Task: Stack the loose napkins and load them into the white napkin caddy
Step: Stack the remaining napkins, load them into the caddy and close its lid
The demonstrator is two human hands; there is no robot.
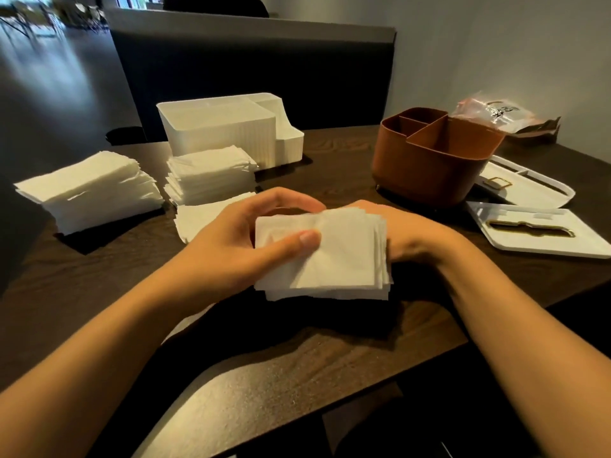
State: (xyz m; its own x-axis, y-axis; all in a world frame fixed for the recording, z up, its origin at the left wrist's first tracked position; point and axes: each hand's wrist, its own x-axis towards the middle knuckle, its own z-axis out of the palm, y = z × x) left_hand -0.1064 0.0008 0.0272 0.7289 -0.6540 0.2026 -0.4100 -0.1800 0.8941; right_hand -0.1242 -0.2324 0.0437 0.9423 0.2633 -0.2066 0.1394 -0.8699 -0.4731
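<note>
One view only, from a wide-angle camera worn on the person's head; it looks forward and down across the dark wooden table, close above its near edge; both forearms enter from the bottom corners and the left hand and right hand meet near the middle of the frame, very near the lens; the white napkin caddy stands farther off, past the hands toward the far table edge; straight lines bow toward the frame's borders; no second view shares the scene
</note>
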